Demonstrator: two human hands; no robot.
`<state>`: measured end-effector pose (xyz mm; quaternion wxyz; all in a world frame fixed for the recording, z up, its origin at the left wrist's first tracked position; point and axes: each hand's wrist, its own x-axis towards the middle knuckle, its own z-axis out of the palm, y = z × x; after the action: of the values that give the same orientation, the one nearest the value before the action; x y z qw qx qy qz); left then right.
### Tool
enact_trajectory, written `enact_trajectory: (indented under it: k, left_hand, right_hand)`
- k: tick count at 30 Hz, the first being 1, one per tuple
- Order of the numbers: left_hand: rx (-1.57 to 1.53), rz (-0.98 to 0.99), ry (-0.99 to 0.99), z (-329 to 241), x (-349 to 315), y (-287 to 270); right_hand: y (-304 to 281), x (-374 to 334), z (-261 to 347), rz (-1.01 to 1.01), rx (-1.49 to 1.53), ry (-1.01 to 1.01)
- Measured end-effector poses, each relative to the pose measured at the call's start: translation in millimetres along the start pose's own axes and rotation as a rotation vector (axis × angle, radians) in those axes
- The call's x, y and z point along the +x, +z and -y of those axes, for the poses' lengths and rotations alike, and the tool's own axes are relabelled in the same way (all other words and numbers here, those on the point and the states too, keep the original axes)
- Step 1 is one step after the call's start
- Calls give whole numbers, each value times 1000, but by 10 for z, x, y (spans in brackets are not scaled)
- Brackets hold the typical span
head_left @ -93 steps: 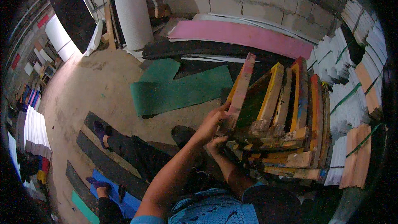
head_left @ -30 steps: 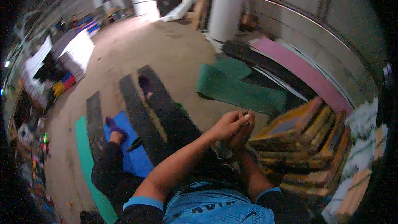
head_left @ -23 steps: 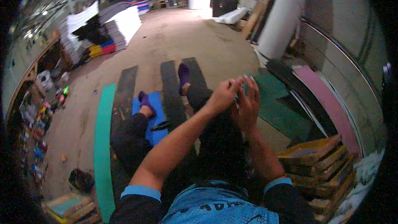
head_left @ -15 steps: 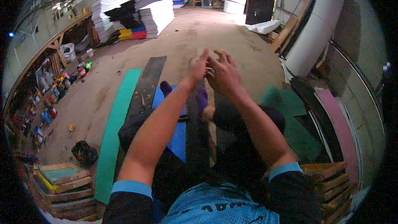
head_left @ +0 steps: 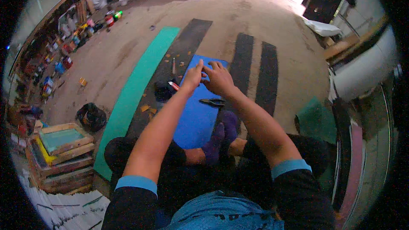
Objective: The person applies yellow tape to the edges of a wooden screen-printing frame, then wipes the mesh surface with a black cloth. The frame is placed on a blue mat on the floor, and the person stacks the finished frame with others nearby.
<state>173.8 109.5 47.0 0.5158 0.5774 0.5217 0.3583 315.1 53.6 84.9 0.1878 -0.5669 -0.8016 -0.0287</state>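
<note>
My left hand (head_left: 193,76) and my right hand (head_left: 218,78) meet above a blue foam-like sheet (head_left: 194,121). The left fingers are pressed together, and the bent right fingers reach to them. Anything between the fingertips is too small or hidden to make out. Below the right hand, dark-handled pliers (head_left: 212,102) lie on the blue sheet. A red-and-white cutter-like tool (head_left: 173,85) sits beside my left wrist, near a dark round object (head_left: 163,91). Farther off, a slim tool (head_left: 174,65) rests on a long dark strip (head_left: 187,45) among small orange-brown scraps.
A green strip (head_left: 140,79) runs along the left. Two dark strips (head_left: 241,57) lie to the right. Wooden frames (head_left: 70,149) are stacked near a black bag (head_left: 90,117) at lower left. Bottles and cans (head_left: 59,66) line the left wall; white rolls (head_left: 362,66) lean right.
My view has tilted down and shifted, so the blue sheet, pliers and dark strips show more fully. My feet have drawn in closer. Both hands stay together, lower over the blue sheet.
</note>
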Motion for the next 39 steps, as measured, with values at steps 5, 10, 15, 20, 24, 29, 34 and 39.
enact_trajectory:
  k: [5, 10, 15, 20, 24, 29, 34, 39]
  left_hand:
    - [-35, -6, -189, 897, 158, -453]
    - [610, -326, 93, 2271, 99, -1000]
    - [965, -368, -165, 1895, -266, -937]
    - [1066, -303, -114, 2227, -158, -1072]
    - [967, -316, 19, 2504, -73, -1190]
    - [494, -627, 286, 2697, 3, -1308]
    - [386, -597, -35, 2396, -141, -1599]
    - [385, -409, -71, 2701, -77, -1822]
  right_hand:
    - [682, 96, 219, 166, 57, -39]
    - [1448, 26, -125, 562, -4, 54]
    - [1864, -498, -652, 649, -70, 238]
    - [2203, -558, -897, 613, -38, 94]
    - [2172, -357, -797, 564, 196, 108]
    - [2404, 220, -260, 391, 701, 366]
    - [2582, 657, 475, 368, 546, 380]
    - [2800, 553, 1044, 271, 376, 194]
